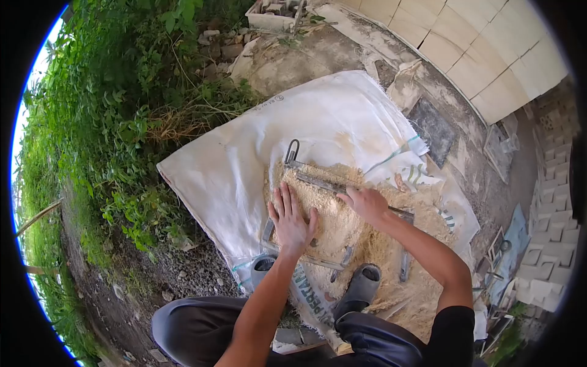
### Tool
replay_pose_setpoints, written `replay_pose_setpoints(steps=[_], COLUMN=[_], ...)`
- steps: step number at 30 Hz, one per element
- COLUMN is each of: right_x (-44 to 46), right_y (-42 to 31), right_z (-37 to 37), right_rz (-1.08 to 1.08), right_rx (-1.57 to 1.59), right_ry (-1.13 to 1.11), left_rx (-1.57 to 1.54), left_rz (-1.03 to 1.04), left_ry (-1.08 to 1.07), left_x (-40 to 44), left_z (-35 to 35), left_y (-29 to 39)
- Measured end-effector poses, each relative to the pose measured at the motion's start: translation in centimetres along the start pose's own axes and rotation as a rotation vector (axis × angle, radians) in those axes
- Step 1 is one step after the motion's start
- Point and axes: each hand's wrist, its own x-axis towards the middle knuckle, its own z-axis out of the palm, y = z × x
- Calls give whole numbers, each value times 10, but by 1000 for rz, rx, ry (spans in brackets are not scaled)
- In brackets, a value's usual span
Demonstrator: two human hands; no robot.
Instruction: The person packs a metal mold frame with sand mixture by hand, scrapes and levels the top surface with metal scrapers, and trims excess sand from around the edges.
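On a white woven sack (214,165) lies a frame (330,264) of dark bars filled with pale, sawdust-like material (333,226). My left hand (291,223) rests flat on the material at the frame's left side, fingers spread. My right hand (365,203) is closed round a long dark bar (400,213) that lies across the upper part of the frame. A metal loop (293,150) stands at the frame's upper left corner. More loose material is spread on the sack to the right, beside a short dark bar (405,266).
My sandalled feet (362,284) stand at the sack's near edge. Green plants (122,134) grow on the left, above gravel (195,275). A white crate (269,22) stands at the top. Pale tiles (465,43) and stacked blocks (547,244) are on the right.
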Motion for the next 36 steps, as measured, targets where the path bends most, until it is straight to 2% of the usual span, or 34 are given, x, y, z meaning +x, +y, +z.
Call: replay_pose_setpoints(steps=[3, 5, 6, 8, 9, 11, 12, 13, 15, 16, 18, 19, 21, 25, 27, 28, 30, 31, 33, 36], right_x=[-5, -13, -22, -39, -48, -56, -58, -57, -65, -67, -69, -71, -71, -69, -71, -70, -72, -74, -72, -74], right_y=[4, 11, 12, 18, 26, 47, 41, 39, 33, 33, 37, 41, 52, 56, 56, 55, 50, 54, 60, 59], right_z=[-18, -22, -18, -19, -8, 21, 13, 2, -12, -16, -24, -21, -14, -17, -23, -23, -21, -11, 5, -8], right_rz=[88, -3, 14, 65, 78, 137, 185, 190, 126, 134, 96, 106, 79, 94, 58, 60, 48, 55, 51, 95], right_rx=[108, 174, 179, 202, 195, 123, 131, 134, 278, 286, 375, 376, 169, 82, 123, 127, 273, 269, 42, 148], right_ry=[-77, 160, 148, 322, 321, -9, -84, -75, 121, 116, 283, 281, 9, -25, 143, 138, 309, 309, 30, 17], left_rx=[6, 16, 13, 1, -8, 63, 63, 67, 61, 25, 35, 44, 69, 107, 103, 99, 99, 93, 104, 121], left_rz=[5, 10, 14, 28, 38, 14, 19, 28, 15, 22, 18, 22, 28, 33, 36, 35, 31, 30, 35, 39], left_ry=[3, -10, -1, 30, 24, 21, 26, 30, 24, 34, 25, 24, 22, 29, 31, 33, 27, 35, 38, 46], left_x=[1, -3, -2, 0, -2, 0, -1, 4, -1, -1, -1, -1, -1, -1, -1, -2, -3, -2, -2, 0], left_z=[5, 5, 5, 5, 5, 9, 11, 11, 12, 9, 9, 8, 10, 12, 12, 12, 11, 10, 12, 12], left_y=[2, -3, -2, -1, -1, -1, -2, -1, -1, 1, 2, 2, 1, 1, 1, 1, 1, 3, 3, 0])
